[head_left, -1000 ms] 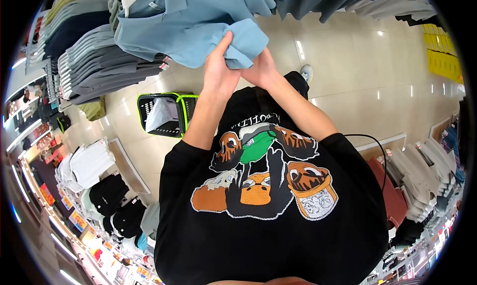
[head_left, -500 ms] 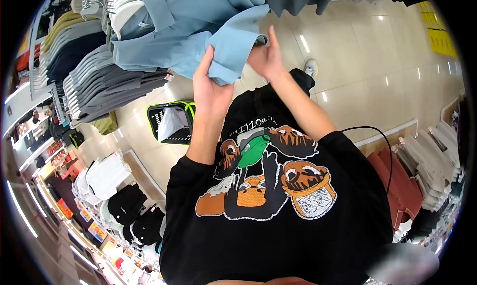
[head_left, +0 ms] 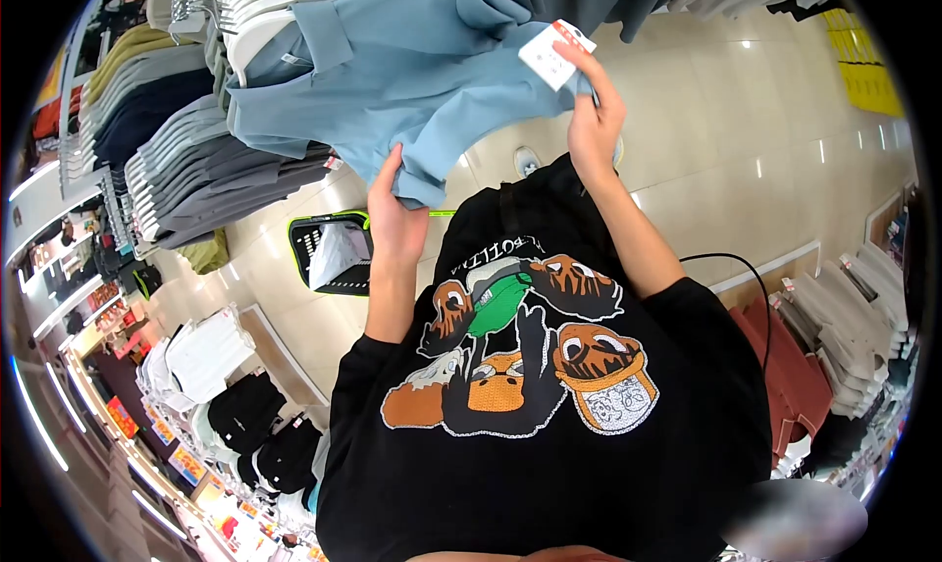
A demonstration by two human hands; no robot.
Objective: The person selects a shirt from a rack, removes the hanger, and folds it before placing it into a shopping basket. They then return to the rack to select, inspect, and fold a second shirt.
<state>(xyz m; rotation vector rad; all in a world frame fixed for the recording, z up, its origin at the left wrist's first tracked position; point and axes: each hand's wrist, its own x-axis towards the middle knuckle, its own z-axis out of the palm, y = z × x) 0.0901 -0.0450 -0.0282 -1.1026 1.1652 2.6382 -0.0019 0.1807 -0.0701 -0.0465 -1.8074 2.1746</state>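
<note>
A light blue collared shirt hangs at the end of a rack, its lower part stretched out toward me. My left hand is closed on the shirt's near edge, thumb on top and the other fingers underneath. Farther right, my right hand pinches a white and red price tag together with the shirt's edge. The tag's printed side faces up, but its print is too small to read. A white hanger sits inside the shirt's collar end.
Grey shirts hang on white hangers at left. A black basket with green trim holding a white bag stands on the tiled floor. Folded white clothes lie lower left; red and beige garments are at right.
My right hand has moved right and up, and a price tag now shows in its fingers. The shirt is pulled wider, and my left hand has shifted slightly down and left.
</note>
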